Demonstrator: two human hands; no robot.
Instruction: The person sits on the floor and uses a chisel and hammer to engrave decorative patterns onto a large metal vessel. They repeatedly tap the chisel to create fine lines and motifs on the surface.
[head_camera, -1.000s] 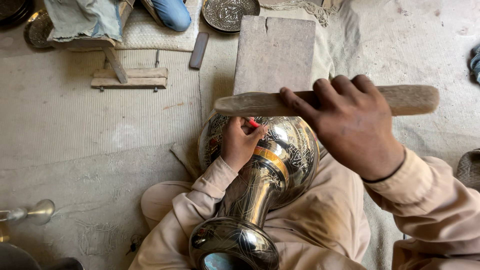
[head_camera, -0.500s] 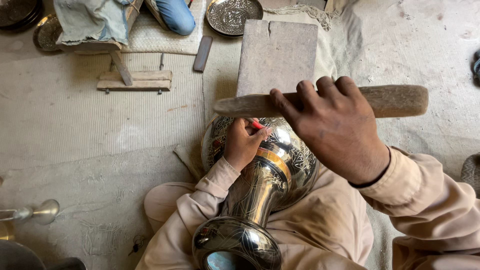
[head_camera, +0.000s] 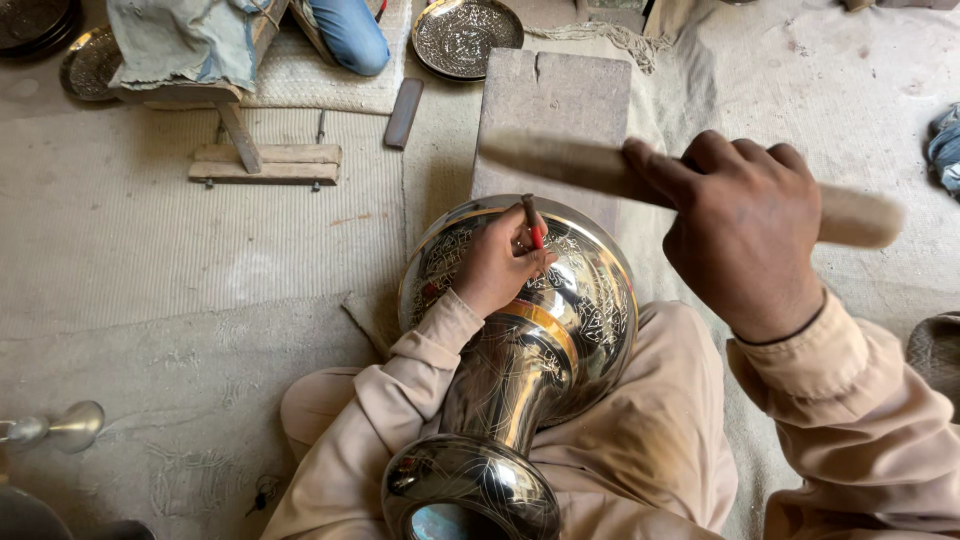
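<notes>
A large shiny engraved metal vase (head_camera: 545, 340) lies across my lap, its round body away from me and its foot (head_camera: 470, 495) near the bottom edge. My left hand (head_camera: 495, 265) rests on the vase's body and grips a small chisel (head_camera: 531, 222) with a red band, its tip against the metal. My right hand (head_camera: 745, 235) is raised above the vase and holds a wooden stick mallet (head_camera: 560, 165), which is blurred by motion. The chisel's tip is hidden by my fingers.
A flat stone block (head_camera: 555, 105) lies just beyond the vase. Farther off are a wooden stand (head_camera: 255, 160), an engraved round plate (head_camera: 465, 35), a person's blue-clad knee (head_camera: 350, 35), and stacked dishes (head_camera: 60, 45) at top left. A small metal goblet (head_camera: 60, 428) lies at left.
My right hand has swung the wooden mallet, which is now tilted and blurred with its far end lower toward the chisel. My left hand and the vase have stayed in place.
</notes>
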